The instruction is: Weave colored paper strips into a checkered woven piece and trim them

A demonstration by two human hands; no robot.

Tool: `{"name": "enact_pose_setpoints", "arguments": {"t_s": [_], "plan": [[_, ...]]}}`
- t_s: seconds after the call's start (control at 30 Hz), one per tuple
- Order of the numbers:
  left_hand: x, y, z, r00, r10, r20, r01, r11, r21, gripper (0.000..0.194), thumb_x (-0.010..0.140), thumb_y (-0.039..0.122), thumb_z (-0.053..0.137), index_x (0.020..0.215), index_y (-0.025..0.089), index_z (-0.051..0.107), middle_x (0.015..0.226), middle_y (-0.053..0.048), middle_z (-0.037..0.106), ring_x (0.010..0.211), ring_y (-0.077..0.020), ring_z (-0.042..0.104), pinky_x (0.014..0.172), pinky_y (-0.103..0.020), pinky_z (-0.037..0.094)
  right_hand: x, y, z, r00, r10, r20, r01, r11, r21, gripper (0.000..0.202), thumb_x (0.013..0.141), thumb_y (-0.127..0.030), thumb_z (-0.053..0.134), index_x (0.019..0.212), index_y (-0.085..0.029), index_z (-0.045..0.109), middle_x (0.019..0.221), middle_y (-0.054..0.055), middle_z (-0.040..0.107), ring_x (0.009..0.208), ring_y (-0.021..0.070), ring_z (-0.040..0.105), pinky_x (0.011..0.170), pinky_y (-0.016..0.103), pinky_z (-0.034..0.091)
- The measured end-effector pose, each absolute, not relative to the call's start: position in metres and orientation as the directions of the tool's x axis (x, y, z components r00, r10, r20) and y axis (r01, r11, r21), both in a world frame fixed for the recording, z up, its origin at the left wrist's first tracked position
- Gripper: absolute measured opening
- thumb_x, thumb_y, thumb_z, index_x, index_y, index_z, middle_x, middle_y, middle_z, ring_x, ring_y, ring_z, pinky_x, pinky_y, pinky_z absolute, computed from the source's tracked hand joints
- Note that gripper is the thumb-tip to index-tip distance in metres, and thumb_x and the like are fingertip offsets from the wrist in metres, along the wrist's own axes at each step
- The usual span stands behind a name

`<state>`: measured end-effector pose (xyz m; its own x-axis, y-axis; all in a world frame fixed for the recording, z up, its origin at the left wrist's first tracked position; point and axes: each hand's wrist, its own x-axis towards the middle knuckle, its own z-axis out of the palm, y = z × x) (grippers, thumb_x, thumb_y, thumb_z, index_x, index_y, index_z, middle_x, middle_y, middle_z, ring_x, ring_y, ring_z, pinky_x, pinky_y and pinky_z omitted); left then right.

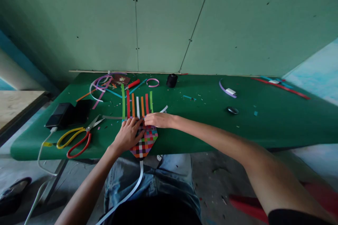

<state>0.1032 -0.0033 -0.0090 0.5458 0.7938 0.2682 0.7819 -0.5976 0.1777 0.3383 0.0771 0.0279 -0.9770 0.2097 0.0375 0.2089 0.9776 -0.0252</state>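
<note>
A woven mat of coloured plastic strips (pixel 144 145) lies at the table's front edge, its near end cut to a blunt point. Loose green, red, orange and white strip ends stand out from its far side. My left hand (pixel 128 135) rests flat on the weave's left part with fingers spread. At the far edge of the weave, the fingers of my right hand (pixel 160 120) are pinched together on a pale crosswise strip (pixel 164 109), whose end sticks out beyond the hand; the pinched spot itself is hidden. A long white strip (pixel 139 179) trails from the near tip over my lap.
Scissors (pixel 88 126) with yellow and red handles lie left, beside a black device (pixel 59 114) with a white cable (pixel 42 147). Behind are curled strips (pixel 99 81), a red-handled tool (pixel 133 83), a pink ring (pixel 152 83) and a black spool (pixel 172 80). A dark oval object (pixel 232 110) lies right.
</note>
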Motion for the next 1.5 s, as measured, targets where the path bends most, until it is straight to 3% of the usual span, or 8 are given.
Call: {"name": "enact_pose_setpoints", "arguments": {"t_s": [0.2,0.3,0.5,0.6,0.77,0.87,1.23,1.5], "plan": [[0.103,-0.002,-0.012,0.54,0.794,0.279,0.778,-0.597,0.196,0.054,0.107,0.048,0.045,0.155,0.023,0.048,0.14,-0.014,0.058,0.12,-0.0327,0.055,0.1,-0.049,0.044,0.343,0.044,0.025,-0.911,0.372,0.178,0.384,0.922,0.04,0.024,0.107,-0.017,0.055,0.127,-0.015,0.069,0.125,0.015,0.068,0.114,0.0235,0.062,0.1,0.04,0.052],[0.102,-0.002,-0.014,0.545,0.792,0.276,0.776,-0.601,0.192,0.056,0.108,0.049,0.043,0.157,0.023,0.045,0.141,-0.014,0.058,0.122,-0.0337,0.054,0.1,-0.05,0.044,0.339,0.02,0.017,-0.828,0.506,0.241,0.518,0.855,-0.017,0.019,0.107,-0.022,0.058,0.115,-0.014,0.073,0.116,0.013,0.069,0.111,0.0242,0.064,0.099,0.04,0.053],[0.102,-0.002,-0.014,0.54,0.794,0.279,0.778,-0.597,0.193,0.056,0.108,0.048,0.045,0.158,0.025,0.044,0.14,-0.014,0.059,0.124,-0.0335,0.055,0.101,-0.049,0.043,0.327,0.008,0.005,-0.647,0.736,0.2,0.707,0.677,-0.204,0.014,0.104,-0.02,0.064,0.102,-0.015,0.077,0.101,0.007,0.073,0.09,0.0181,0.071,0.081,0.029,0.054],[0.103,-0.002,-0.013,0.537,0.797,0.276,0.784,-0.592,0.186,0.056,0.108,0.048,0.045,0.158,0.024,0.045,0.14,-0.015,0.059,0.124,-0.0341,0.055,0.101,-0.05,0.044,0.325,0.007,0.006,-0.656,0.731,0.185,0.724,0.68,-0.117,0.019,0.106,-0.02,0.06,0.099,-0.014,0.077,0.101,0.009,0.073,0.092,0.0198,0.071,0.079,0.03,0.055],[0.102,-0.002,-0.013,0.545,0.791,0.277,0.779,-0.6,0.182,0.055,0.108,0.046,0.045,0.158,0.025,0.045,0.141,-0.014,0.058,0.125,-0.0336,0.054,0.101,-0.049,0.043,0.32,-0.002,0.008,-0.775,0.62,0.12,0.63,0.747,0.212,0.022,0.102,-0.004,0.052,0.107,-0.008,0.073,0.106,0.015,0.073,0.102,0.0258,0.068,0.074,0.033,0.057],[0.103,-0.003,-0.01,0.55,0.792,0.263,0.782,-0.6,0.171,0.052,0.108,0.045,0.044,0.155,0.024,0.049,0.14,-0.014,0.058,0.122,-0.0332,0.054,0.098,-0.048,0.044,0.319,-0.001,0.009,-0.815,0.572,0.096,0.568,0.755,0.327,0.025,0.1,-0.001,0.05,0.111,-0.008,0.071,0.106,0.016,0.072,0.101,0.0266,0.066,0.073,0.034,0.057],[0.106,-0.005,-0.005,0.541,0.806,0.24,0.786,-0.586,0.196,0.049,0.106,0.044,0.049,0.153,0.029,0.053,0.138,-0.011,0.057,0.12,-0.031,0.053,0.098,-0.045,0.043,0.337,0.026,-0.001,-0.907,0.393,0.15,0.42,0.862,0.285,0.024,0.109,-0.015,0.047,0.096,-0.011,0.066,0.094,0.011,0.068,0.092,0.0222,0.065,0.081,0.035,0.057],[0.111,-0.008,-0.006,0.529,0.811,0.251,0.803,-0.574,0.161,0.046,0.11,0.042,0.04,0.152,0.028,0.055,0.136,-0.012,0.057,0.121,-0.0312,0.052,0.099,-0.046,0.043,0.327,0.012,-0.01,-0.809,0.539,0.234,0.573,0.812,0.112,0.016,0.106,-0.012,0.052,0.096,-0.013,0.064,0.095,0.01,0.068,0.09,0.0205,0.066,0.082,0.033,0.057]]}}
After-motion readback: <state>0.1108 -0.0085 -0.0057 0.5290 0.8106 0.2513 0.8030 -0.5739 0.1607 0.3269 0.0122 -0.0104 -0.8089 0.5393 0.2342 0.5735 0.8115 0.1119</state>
